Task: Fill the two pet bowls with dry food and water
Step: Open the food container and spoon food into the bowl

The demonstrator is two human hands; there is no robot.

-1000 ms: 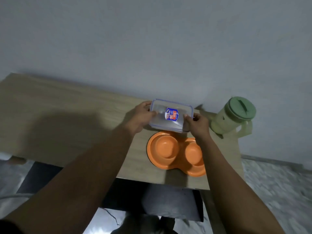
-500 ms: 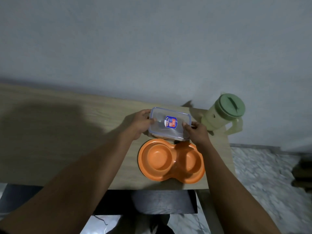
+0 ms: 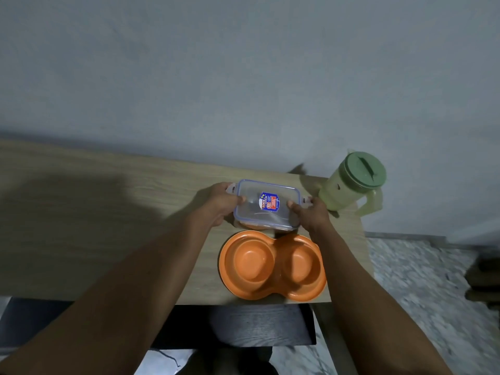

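Observation:
A clear plastic food container (image 3: 266,204) with a blue-rimmed lid and a blue label sits on the wooden table (image 3: 108,226), just behind the orange double pet bowl (image 3: 272,266). My left hand (image 3: 223,204) grips the container's left end and my right hand (image 3: 308,215) grips its right end, fingers at the side clips. The lid is on. Both wells of the orange bowl look empty. A pale green jug (image 3: 351,182) with a darker green lid stands upright at the table's far right corner, to the right of the container.
The grey wall (image 3: 243,77) rises directly behind the table. The table's right edge is close beside the bowl and jug, with speckled floor (image 3: 422,293) beyond. A dark stool or shelf (image 3: 243,326) sits below the table's front edge.
The view has shifted, so the table items sit lower and further right in the frame. Both hands have stayed on the container's ends, with fingers now at the side clips.

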